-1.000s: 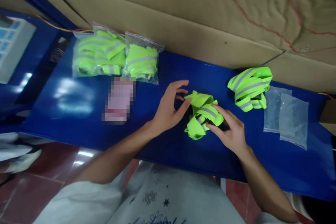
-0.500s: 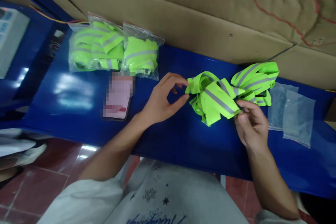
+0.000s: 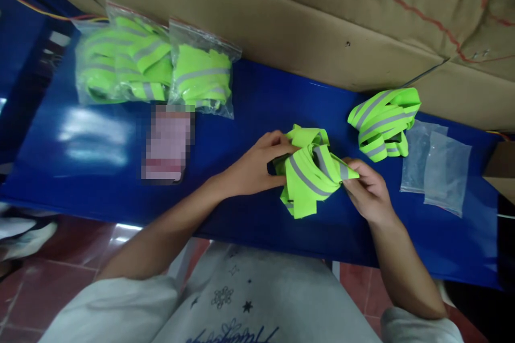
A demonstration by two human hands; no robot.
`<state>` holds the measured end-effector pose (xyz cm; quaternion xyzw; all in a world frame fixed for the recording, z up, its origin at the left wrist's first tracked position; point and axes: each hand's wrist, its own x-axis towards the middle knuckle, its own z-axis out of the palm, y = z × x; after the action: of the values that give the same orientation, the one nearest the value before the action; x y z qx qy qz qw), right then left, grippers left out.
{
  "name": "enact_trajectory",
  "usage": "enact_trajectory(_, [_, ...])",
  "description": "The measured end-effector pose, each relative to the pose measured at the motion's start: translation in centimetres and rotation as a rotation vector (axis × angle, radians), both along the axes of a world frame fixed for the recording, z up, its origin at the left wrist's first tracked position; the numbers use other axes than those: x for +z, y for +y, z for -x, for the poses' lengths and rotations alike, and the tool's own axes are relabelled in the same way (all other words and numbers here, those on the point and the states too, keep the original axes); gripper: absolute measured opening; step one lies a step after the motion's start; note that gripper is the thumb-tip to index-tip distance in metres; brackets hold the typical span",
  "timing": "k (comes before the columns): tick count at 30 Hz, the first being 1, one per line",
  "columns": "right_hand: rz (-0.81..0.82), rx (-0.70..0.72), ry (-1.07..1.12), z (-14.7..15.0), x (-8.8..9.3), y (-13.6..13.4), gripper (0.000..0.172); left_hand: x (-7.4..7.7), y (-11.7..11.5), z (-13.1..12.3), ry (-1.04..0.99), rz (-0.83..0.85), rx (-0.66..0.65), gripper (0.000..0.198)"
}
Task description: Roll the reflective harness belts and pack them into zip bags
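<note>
A bundle of neon yellow-green reflective strap (image 3: 311,174) with a grey stripe is between my two hands, over the blue table. My left hand (image 3: 257,163) curls round the bundle's left side, its fingertips partly hidden behind the folds. At the right, my right hand (image 3: 368,187) pinches an end of the strap between thumb and fingers. A second folded bundle of the same strap (image 3: 384,123) lies behind and to the right of my right hand, apart from it.
Two plastic bags packed with strap (image 3: 124,61) (image 3: 203,75) lie at the back left. A phone (image 3: 167,144), its screen blurred out, is in front of them. Clear zip bags (image 3: 446,171) lie at the right. Cardboard (image 3: 281,27) stands along the table's (image 3: 249,220) back edge.
My left hand has closed in on the bundle's left side, where it was just apart before. The bundle has come nearer to me and away from the second one. The view has shifted a little.
</note>
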<state>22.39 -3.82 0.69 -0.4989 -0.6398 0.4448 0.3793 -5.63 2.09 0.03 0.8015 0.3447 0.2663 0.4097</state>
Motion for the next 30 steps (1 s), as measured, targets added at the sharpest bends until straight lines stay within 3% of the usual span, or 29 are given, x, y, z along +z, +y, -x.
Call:
enact_trajectory(3, [-0.192, -0.128, -0.245, 0.3, 0.3, 0.2, 0.014, 0.3, -0.8, -0.2, -0.139, -0.222, 0.251, 0.017])
enact_trajectory(5, [-0.223, -0.158, -0.249, 0.5, 0.7, 0.1, 0.021, 0.2, -1.6, -0.8, -0.155, -0.409, 0.384, 0.006])
enact_trajectory(6, [-0.189, -0.13, -0.214, 0.5, 0.9, -0.1, 0.028, 0.1, -2.1, -1.2, -0.136, -0.445, 0.382, 0.008])
enact_trajectory(8, [-0.053, -0.013, -0.122, 0.4, 1.4, -0.4, 0.052, -0.2, -2.9, -2.1, -0.095, -0.353, 0.256, 0.022])
enact_trajectory(10, [0.117, 0.116, -0.036, 0.3, 1.8, -0.7, 0.076, -0.6, -3.5, -2.9, -0.08, -0.147, 0.131, 0.026])
enact_trajectory(12, [0.225, 0.188, 0.033, 0.1, 2.2, -0.7, 0.082, -0.9, -3.6, -3.2, -0.091, -0.039, 0.091, 0.024])
enact_trajectory(14, [0.233, 0.174, 0.062, -0.1, 2.3, -0.4, 0.072, -1.0, -3.3, -2.7, -0.086, -0.029, 0.037, 0.037])
enact_trajectory(18, [0.154, -0.015, 0.069, 0.5, 1.6, -0.1, 0.049, 0.0, -2.1, -1.3, -0.043, 0.126, -0.279, 0.091])
enact_trajectory(20, [0.125, -0.092, 0.077, 1.2, 1.2, -0.3, 0.046, 0.6, -2.0, -1.1, -0.029, 0.207, -0.358, 0.108])
enact_trajectory(24, [0.049, -0.24, 0.124, 2.9, 1.3, -1.1, 0.034, 1.0, -3.2, -2.2, -0.042, 0.211, -0.302, 0.121])
enact_trajectory(28, [-0.17, -0.404, 0.11, 3.7, 2.3, -1.8, 0.035, 1.1, -4.4, -3.2, -0.102, 0.284, -0.328, 0.124])
enact_trajectory(30, [-0.253, -0.36, 0.114, 3.8, 2.7, -2.2, 0.042, 1.3, -4.5, -3.5, -0.174, 0.362, -0.363, 0.129])
